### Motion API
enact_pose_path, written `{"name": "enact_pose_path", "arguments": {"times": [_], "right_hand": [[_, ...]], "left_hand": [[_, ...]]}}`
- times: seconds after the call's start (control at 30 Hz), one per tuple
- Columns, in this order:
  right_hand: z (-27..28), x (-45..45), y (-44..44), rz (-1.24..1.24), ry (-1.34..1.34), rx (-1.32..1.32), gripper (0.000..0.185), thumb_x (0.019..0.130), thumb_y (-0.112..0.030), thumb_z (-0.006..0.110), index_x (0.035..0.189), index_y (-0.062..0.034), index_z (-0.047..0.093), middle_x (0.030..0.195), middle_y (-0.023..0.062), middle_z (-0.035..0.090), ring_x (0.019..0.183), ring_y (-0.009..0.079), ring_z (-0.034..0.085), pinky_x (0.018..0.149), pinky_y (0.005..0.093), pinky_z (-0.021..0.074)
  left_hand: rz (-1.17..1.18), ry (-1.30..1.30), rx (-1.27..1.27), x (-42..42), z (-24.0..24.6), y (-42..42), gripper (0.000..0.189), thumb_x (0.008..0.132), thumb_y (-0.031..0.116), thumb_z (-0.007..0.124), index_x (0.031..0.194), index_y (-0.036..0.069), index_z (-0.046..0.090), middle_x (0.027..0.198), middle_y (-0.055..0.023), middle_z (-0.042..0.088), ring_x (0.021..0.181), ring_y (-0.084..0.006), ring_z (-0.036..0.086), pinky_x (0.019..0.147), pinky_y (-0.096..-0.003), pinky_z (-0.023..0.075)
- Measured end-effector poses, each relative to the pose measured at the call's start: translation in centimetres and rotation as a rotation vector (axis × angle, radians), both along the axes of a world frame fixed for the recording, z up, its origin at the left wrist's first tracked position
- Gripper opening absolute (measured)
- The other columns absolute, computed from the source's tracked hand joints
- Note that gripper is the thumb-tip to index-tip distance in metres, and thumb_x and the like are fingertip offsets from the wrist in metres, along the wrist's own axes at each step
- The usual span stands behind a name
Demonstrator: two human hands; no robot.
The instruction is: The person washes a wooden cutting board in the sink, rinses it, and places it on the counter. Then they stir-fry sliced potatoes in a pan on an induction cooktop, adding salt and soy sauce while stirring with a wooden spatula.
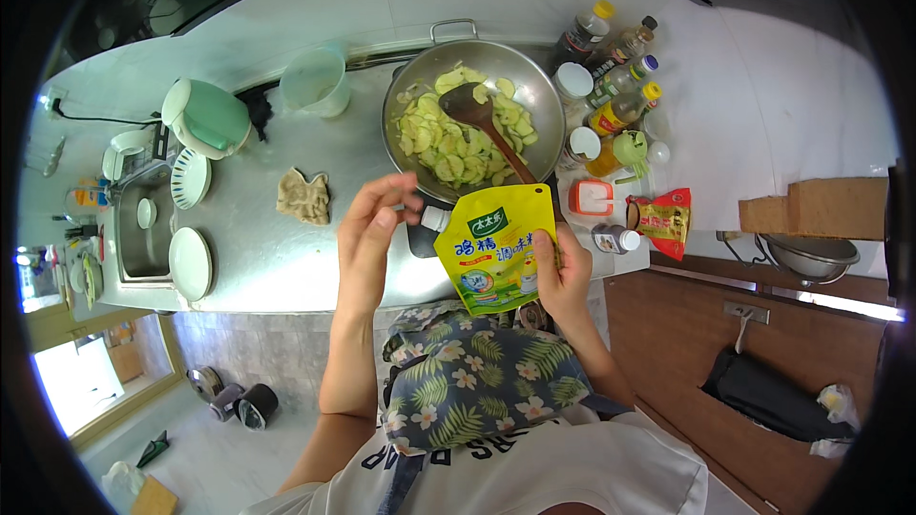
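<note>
My right hand [565,272] grips the side of a yellow seasoning pouch [494,250], whose white screw cap [435,219] points left. Beside that cap my left hand [376,229] is raised with its fingers apart and bent; it appears to hold nothing, though the fingertips are slightly blurred. Beyond the pouch, a wide metal wok [547,114] holds pale green vegetable slices [447,143]. A brown spatula [494,125] rests in the wok, its handle running towards the pouch, which hides the handle's lower part.
Right of the wok stand sauce bottles [619,111], lidded jars [574,80], an orange-rimmed container [592,197] and a red packet [662,222]. To the left are a plastic tub [315,82], a beige cloth [303,197], a green kettle [207,118], a white plate [191,265] and a sink [147,250].
</note>
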State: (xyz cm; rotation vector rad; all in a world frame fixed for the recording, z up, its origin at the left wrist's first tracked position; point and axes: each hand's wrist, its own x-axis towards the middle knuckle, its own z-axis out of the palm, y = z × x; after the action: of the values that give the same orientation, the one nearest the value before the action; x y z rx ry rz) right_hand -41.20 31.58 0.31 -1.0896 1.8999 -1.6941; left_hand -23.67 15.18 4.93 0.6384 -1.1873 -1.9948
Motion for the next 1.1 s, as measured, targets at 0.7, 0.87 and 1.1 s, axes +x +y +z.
{"name": "enact_pose_path", "arguments": {"times": [0.7,0.87,1.1], "right_hand": [[1.1,-10.8,10.9,-0.802,0.007,-0.132,0.023,0.104,-0.021,0.052,0.096,0.0000,0.057,0.088,0.0001,0.060,0.080,0.0042,0.051,0.070,0.0214,0.0434],[-8.7,-20.8,12.8,-0.911,0.169,0.117,0.020,0.099,-0.017,0.057,0.096,0.0023,0.057,0.079,0.0045,0.059,0.074,0.0093,0.052,0.068,0.0265,0.0447],[-7.5,-15.6,7.9,-0.816,0.486,0.302,0.050,0.087,-0.014,0.072,0.128,0.0038,0.049,0.119,0.0194,0.054,0.102,0.0341,0.058,0.086,0.0416,0.0482]], "left_hand": [[-0.184,-0.289,-0.745,-3.7,-0.2,2.4,0.035,0.080,-0.005,0.074,0.112,-0.002,0.063,0.107,-0.0127,0.065,0.093,-0.0208,0.065,0.084,-0.0312,0.0523],[-0.177,-0.390,-0.772,-2.6,-0.9,2.6,0.026,0.081,-0.007,0.071,0.106,-0.002,0.065,0.103,-0.0119,0.065,0.088,-0.0186,0.065,0.082,-0.0298,0.0516],[0.014,-0.530,-0.711,0.2,-1.5,3.3,0.023,0.081,-0.005,0.071,0.103,0.001,0.067,0.096,-0.0101,0.068,0.082,-0.0173,0.066,0.076,-0.0280,0.0511]]}}
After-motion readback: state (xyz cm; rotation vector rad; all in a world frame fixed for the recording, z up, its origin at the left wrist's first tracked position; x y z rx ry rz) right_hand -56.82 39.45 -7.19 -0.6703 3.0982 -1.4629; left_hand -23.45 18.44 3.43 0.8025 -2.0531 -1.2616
